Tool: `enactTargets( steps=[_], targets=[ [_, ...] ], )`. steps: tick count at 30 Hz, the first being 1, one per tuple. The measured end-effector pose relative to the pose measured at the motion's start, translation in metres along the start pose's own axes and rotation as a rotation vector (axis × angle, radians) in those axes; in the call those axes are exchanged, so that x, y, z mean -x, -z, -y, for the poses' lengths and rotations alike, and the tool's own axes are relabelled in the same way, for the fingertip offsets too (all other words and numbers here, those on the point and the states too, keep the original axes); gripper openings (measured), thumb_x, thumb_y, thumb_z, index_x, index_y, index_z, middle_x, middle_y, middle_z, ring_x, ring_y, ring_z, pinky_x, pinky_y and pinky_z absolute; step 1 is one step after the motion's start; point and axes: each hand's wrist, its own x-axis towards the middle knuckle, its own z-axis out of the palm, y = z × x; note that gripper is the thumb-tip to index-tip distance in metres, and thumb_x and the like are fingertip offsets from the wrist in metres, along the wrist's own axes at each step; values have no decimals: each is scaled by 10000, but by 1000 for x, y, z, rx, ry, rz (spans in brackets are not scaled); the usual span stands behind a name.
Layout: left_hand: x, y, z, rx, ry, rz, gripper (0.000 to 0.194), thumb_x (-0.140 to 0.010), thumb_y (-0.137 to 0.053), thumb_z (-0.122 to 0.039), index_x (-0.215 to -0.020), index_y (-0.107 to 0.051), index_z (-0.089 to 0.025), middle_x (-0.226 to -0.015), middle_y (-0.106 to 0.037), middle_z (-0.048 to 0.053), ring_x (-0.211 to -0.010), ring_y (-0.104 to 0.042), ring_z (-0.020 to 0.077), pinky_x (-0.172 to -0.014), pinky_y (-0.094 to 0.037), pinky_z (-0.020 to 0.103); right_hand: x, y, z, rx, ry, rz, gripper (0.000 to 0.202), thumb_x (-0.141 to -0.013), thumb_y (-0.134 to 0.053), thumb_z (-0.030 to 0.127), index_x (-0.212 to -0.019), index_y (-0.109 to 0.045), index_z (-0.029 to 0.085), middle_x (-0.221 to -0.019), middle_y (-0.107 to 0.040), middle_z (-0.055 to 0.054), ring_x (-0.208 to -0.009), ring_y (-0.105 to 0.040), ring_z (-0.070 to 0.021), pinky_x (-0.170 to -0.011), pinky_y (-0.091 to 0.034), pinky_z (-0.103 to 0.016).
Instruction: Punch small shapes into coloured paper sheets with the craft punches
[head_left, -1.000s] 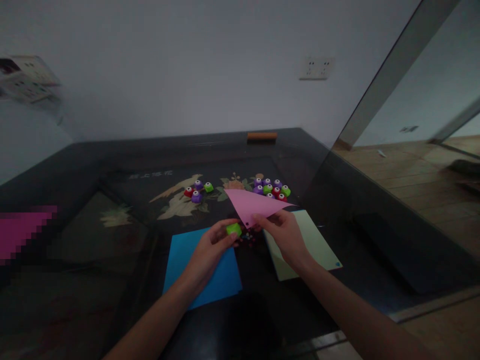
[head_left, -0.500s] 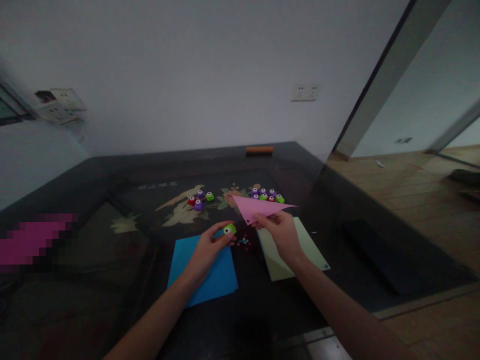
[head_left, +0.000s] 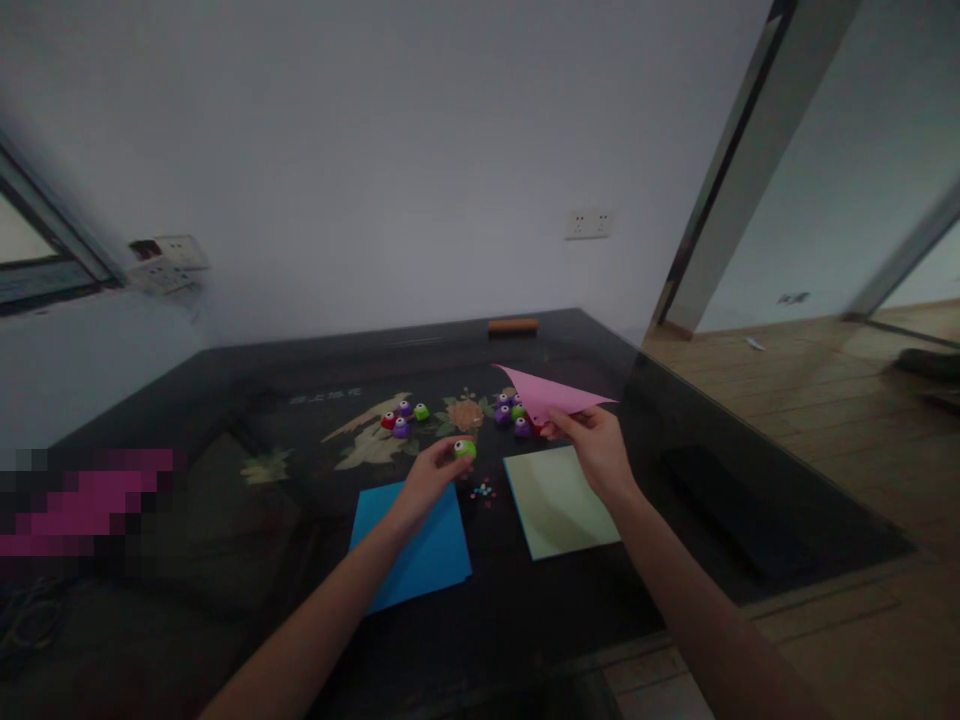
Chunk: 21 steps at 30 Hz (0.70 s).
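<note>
Between the thumb and fingers of my left hand (head_left: 435,470) is a small green craft punch (head_left: 464,449) with a round white top, held above the table. My right hand (head_left: 596,445) pinches a pink sheet of paper (head_left: 551,393), folded to a triangle, by its lower edge. The paper partly hides a cluster of punches (head_left: 503,413) in purple, green and red. Under my left forearm lies a stack of blue paper (head_left: 427,550). A pale yellow-green stack of paper (head_left: 559,505) lies below my right hand. Tiny coloured paper bits (head_left: 484,490) are scattered between the stacks.
Another group of punches (head_left: 401,427) stands at the table's left middle. An orange-brown roll (head_left: 513,326) lies at the back edge of the dark table (head_left: 480,640). A dark flat object (head_left: 727,510) rests at the right. Behind is a wall with a socket (head_left: 589,224).
My right hand has moved right and slightly up with the pink paper, uncovering more of the yellow-green stack. My left hand still holds the green craft punch, now turned differently. The view has shifted.
</note>
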Motion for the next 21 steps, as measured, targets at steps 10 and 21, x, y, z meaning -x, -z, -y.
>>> enactTargets(
  steps=[10, 21],
  targets=[
    [-79, -42, 26, -541, -137, -27, 232, -815, -632, -303, -997, -626, -159, -962, -665, 56, -898, -625, 212, -815, -487, 380, -7, 26, -7, -101, -79, -9, 284, -518, -845, 313, -674, -697, 128, -620, -724, -68, -577, -690, -173, -607, -568, -259],
    [-105, -54, 39, -810, -225, 60, 288, -886, -555, -316, -1124, -557, -153, -1124, -592, 78, -948, -603, 205, -803, -515, 411, -5, 26, -1, -169, -85, -25, 283, -589, -817, 311, -744, -663, 130, -594, -712, -56, -542, -684, -178, -557, -575, -262]
  ],
)
